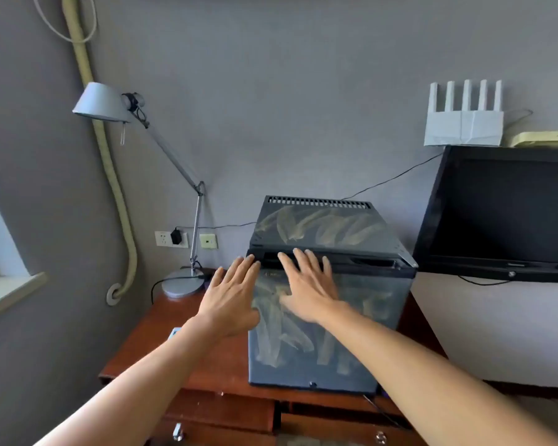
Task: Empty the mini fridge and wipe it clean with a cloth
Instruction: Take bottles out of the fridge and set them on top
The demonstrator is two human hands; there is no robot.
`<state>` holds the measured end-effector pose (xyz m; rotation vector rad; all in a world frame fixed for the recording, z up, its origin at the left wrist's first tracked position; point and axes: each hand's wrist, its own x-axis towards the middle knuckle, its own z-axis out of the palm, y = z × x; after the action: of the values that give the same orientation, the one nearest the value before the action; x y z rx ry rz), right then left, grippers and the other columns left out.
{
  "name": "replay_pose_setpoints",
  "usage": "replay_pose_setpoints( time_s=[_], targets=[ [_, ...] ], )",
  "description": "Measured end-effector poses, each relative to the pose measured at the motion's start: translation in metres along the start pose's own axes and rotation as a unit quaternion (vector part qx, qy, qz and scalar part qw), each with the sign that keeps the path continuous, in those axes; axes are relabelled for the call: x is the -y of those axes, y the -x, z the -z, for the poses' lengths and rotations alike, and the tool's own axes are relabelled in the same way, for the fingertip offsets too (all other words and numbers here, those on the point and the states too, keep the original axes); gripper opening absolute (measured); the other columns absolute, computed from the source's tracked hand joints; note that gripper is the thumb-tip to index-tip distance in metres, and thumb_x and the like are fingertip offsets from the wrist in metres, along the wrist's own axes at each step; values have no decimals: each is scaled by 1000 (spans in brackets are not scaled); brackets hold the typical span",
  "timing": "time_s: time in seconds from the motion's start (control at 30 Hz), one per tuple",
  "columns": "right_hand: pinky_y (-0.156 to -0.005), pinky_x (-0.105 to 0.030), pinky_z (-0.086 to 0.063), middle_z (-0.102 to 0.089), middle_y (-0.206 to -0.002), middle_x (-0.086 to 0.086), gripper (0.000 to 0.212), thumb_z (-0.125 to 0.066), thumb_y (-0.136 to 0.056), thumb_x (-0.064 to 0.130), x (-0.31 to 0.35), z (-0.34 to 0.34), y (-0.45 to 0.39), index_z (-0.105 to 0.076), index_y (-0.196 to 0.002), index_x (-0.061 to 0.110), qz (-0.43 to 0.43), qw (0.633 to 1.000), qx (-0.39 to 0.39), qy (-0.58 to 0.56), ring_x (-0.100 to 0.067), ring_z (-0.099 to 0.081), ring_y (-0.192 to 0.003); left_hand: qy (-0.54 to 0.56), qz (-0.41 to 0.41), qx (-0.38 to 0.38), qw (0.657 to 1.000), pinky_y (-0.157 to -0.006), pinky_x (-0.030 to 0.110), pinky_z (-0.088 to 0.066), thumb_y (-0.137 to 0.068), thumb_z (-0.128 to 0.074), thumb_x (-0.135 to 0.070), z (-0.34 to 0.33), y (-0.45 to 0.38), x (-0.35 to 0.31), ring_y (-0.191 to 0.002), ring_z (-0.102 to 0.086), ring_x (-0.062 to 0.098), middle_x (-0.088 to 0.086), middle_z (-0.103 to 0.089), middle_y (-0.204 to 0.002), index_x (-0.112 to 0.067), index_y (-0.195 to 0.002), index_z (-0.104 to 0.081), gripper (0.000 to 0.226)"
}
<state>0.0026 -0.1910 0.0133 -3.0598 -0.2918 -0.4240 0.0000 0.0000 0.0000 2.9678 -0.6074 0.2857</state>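
A dark grey mini fridge (329, 346) stands on a reddish wooden desk (161, 336), its door closed and facing me. Dusty smear marks cover the door and the top panel. My left hand (231, 297) is stretched out with straight fingers at the door's upper left corner. My right hand (306, 284) is spread flat in front of the upper part of the door, fingertips at the door's top edge. Neither hand holds anything. No cloth is in view.
A silver desk lamp (181, 284) stands on the desk left of the fridge, plugged into a wall socket (171, 239). A black television (509, 214) hangs to the right, with a white router (464, 123) above it. Desk drawers (219, 416) sit below.
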Motion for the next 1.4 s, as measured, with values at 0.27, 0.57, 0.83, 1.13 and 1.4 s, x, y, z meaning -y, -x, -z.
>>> replay_pose_setpoints(
  time_s=[0.27,0.57,0.83,1.13,1.4],
  targets=[
    [-112,-72,12,9,-168,-11,111,-62,-80,65,16,-48,-46,10,-159,36,-69,994,36,71,-49,3,-150,-59,-45,45,996,-128,49,-4,-95,-53,-20,-10,-87,43,-160,3,15,-5,19,-171,-20,-164,11,95],
    [-115,-69,-4,-24,-158,-9,103,-57,-75,67,15,-39,-28,-9,-160,35,-35,997,2,62,-44,-20,-145,9,-45,40,998,-124,42,-25,-85,-55,-3,-9,-95,66,-146,-40,7,-28,9,-168,-43,-163,2,104],
    [-120,-58,12,-31,-146,13,71,-22,-89,84,-2,6,92,-31,-147,46,33,993,18,-113,-18,-12,-147,-22,-18,72,997,-127,49,-16,-92,-45,-5,-28,-61,30,-160,-4,17,-10,16,-172,-27,-166,0,89],
    [-125,-49,5,10,-167,16,109,-10,-74,96,-68,72,211,-12,-162,32,-50,967,202,-146,1,23,-149,10,-23,60,998,-128,49,10,-104,-22,-63,-50,40,-87,-158,17,17,-11,8,-172,-31,-166,-2,72],
    [-124,-52,4,23,-167,5,125,-19,-69,101,-138,91,269,8,-162,22,-140,960,243,3,-15,24,-153,18,-56,56,997,-127,49,13,-96,-10,-79,-47,78,-151,-156,22,17,-11,14,-170,-35,-165,4,83]
  ],
)
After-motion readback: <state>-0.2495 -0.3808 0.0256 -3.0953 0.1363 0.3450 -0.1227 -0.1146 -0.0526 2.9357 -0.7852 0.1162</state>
